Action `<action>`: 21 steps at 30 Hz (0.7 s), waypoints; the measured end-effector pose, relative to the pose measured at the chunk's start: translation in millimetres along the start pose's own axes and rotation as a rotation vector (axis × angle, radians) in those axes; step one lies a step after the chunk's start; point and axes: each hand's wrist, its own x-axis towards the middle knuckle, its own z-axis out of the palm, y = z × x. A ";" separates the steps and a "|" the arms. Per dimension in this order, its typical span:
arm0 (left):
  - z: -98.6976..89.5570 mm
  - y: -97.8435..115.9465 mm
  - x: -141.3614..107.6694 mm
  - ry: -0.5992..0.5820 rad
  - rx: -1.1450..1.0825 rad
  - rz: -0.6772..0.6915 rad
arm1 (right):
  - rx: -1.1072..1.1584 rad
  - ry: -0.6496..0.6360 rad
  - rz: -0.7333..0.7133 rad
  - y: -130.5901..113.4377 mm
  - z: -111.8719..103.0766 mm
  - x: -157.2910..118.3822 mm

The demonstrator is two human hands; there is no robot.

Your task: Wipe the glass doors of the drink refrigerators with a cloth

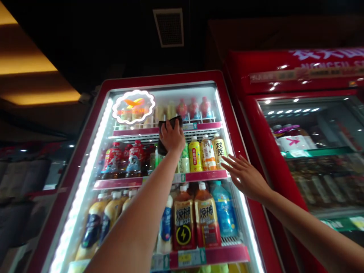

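While the left hand [172, 138] grips dark cloth [161, 147], right hand [247, 179] splayed, bottles [184, 216] labelled 焕神, cooler sign [322, 64] NONGFU (blurred)

The left hand [171, 135] grips a dark cloth [161, 148] against a lit drinks fridge [165, 78]; the right hand [246, 177] spreads nearby.

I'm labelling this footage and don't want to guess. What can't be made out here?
All in the head view:
Cloth: full shape, partly hidden by the left hand.
Blue-white bottle: one side, hidden by the left forearm.
Lowest drinks: cut off by the bottom edge.
Sign on the right fridge: blurred, cut off by the right edge.
That fridge's lower goods: dim, blurred.
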 end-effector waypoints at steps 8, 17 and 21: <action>-18.3 6.7 -68.1 -0.315 -0.102 0.776 | 0.008 -0.073 0.008 3.5 -7.9 -14.5; -4.7 -2.6 -10.4 0.057 0.002 -0.037 | 0.133 -0.008 0.017 14.0 -34.1 -10.4; 21.3 85.7 -5.3 -0.024 -0.064 0.134 | 0.149 0.073 0.041 18.7 -54.7 -22.3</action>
